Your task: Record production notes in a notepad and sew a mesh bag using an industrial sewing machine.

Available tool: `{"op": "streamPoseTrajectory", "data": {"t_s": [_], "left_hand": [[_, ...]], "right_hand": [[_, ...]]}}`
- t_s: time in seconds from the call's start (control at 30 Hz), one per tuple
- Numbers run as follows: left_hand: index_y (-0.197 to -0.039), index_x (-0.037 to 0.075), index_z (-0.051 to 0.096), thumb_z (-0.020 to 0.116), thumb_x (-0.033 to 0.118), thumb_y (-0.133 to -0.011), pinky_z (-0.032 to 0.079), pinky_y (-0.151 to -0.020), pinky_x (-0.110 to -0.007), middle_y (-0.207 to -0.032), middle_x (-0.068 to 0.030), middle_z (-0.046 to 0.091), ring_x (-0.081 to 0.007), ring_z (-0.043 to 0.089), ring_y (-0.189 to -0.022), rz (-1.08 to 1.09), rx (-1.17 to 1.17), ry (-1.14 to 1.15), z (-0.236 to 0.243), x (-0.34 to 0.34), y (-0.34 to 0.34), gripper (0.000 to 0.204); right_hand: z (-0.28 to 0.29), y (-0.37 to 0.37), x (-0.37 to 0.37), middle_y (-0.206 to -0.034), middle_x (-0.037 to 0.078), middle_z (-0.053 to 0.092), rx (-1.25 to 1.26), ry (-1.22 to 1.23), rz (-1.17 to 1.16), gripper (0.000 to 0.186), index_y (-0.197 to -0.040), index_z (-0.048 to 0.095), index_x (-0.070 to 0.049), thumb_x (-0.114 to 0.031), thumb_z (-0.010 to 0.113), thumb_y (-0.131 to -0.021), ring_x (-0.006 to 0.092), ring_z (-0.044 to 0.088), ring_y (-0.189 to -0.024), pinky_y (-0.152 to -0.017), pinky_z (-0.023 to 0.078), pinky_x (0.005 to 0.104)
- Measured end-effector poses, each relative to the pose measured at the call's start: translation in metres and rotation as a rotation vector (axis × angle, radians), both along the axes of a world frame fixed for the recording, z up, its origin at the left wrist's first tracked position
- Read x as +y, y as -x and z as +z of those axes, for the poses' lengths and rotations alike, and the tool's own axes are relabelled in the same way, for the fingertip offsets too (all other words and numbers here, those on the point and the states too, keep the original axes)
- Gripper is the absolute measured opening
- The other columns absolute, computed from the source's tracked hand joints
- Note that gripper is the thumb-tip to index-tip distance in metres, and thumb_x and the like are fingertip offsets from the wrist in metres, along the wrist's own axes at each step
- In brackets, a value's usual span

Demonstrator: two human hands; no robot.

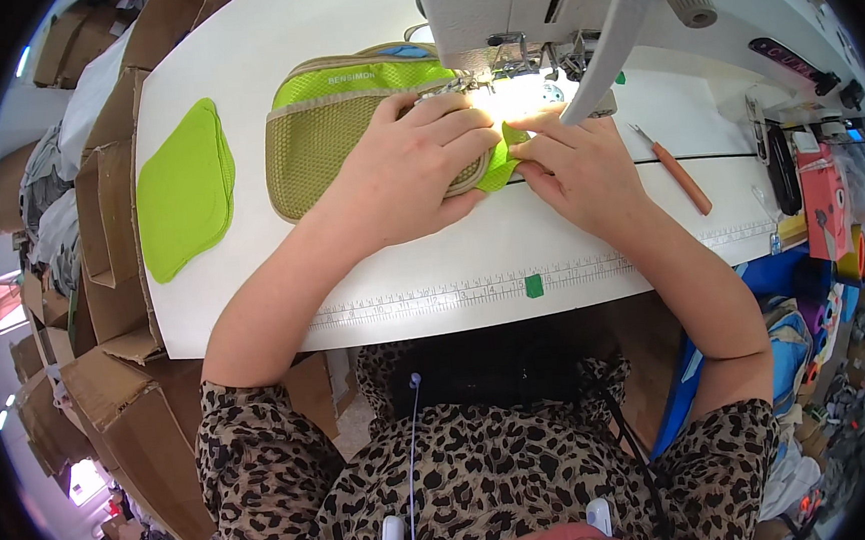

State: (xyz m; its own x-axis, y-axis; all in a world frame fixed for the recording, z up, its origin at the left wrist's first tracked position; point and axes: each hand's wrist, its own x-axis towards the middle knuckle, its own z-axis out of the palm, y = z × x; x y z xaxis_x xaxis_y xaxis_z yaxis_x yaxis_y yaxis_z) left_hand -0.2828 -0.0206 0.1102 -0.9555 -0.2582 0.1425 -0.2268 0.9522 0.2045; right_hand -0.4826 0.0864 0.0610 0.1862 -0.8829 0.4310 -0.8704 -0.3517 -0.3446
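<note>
A mesh pouch (319,147) in khaki and bright green lies on the white table, its right end under the sewing machine's head (515,13). My left hand (420,165) rests on the pouch with fingers spread over its right part and the thumb by the near edge. A loose bright green fabric piece (499,168) sticks out at the pouch's right corner. My right hand (581,164) pinches that green fabric between thumb and fingers, close to the lit needle area. Glare and my fingers hide where the cloth meets the needle.
Green fabric panels (186,192) lie stacked at the table's left. Right of my right hand is an orange-handled pointed tool (682,177). A ruler strip (454,297) with a green tape mark (534,286) runs along the front edge. Cardboard boxes (126,412) stand left of the table.
</note>
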Motion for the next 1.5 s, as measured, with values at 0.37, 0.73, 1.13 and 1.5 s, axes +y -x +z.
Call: {"op": "streamPoseTrajectory", "data": {"t_s": [0.37, 0.73, 1.13, 1.5], "left_hand": [[-0.107, 0.008, 0.062, 0.072, 0.018, -0.075, 0.039, -0.099, -0.043, -0.116, -0.0052, 0.063, -0.0269, 0.051, -0.121, 0.048, 0.091, -0.270, 0.003, -0.008, -0.003, 0.035], [-0.106, 0.008, 0.066, 0.070, 0.018, -0.072, 0.042, -0.096, -0.043, -0.114, -0.0082, 0.060, -0.0294, 0.052, -0.114, 0.141, 0.124, -0.157, -0.011, 0.012, 0.002, 0.036], [-0.110, 0.010, 0.063, 0.068, 0.025, -0.075, 0.036, -0.099, -0.045, -0.121, -0.0103, 0.055, -0.0295, 0.047, -0.119, 0.198, 0.135, -0.109, -0.018, 0.019, 0.005, 0.038], [-0.115, 0.012, 0.062, 0.068, 0.022, -0.074, 0.037, -0.100, -0.045, -0.125, -0.0095, 0.054, -0.0309, 0.048, -0.118, 0.206, 0.138, -0.104, -0.021, 0.017, 0.016, 0.043]], "right_hand": [[0.004, 0.004, -0.002, -0.093, -0.002, 0.060, -0.093, -0.052, 0.040, 0.008, -0.083, 0.066, -0.011, -0.015, 0.070, -0.077, 0.0176, 0.055, -0.093, -0.088, 0.041, 0.0376], [0.011, 0.005, -0.001, -0.099, 0.003, 0.062, -0.136, -0.116, 0.075, 0.015, -0.084, 0.065, -0.009, -0.006, 0.069, -0.070, 0.0229, 0.058, -0.091, -0.080, 0.043, 0.0384], [0.009, -0.003, 0.004, -0.096, 0.000, 0.061, -0.083, -0.144, -0.001, 0.011, -0.085, 0.064, -0.012, -0.014, 0.069, -0.076, 0.0183, 0.058, -0.087, -0.079, 0.039, 0.0371], [0.009, 0.005, 0.002, -0.092, -0.001, 0.058, -0.074, -0.045, -0.004, 0.009, -0.083, 0.062, -0.010, -0.011, 0.067, -0.077, 0.0195, 0.056, -0.086, -0.082, 0.041, 0.0359]]}}
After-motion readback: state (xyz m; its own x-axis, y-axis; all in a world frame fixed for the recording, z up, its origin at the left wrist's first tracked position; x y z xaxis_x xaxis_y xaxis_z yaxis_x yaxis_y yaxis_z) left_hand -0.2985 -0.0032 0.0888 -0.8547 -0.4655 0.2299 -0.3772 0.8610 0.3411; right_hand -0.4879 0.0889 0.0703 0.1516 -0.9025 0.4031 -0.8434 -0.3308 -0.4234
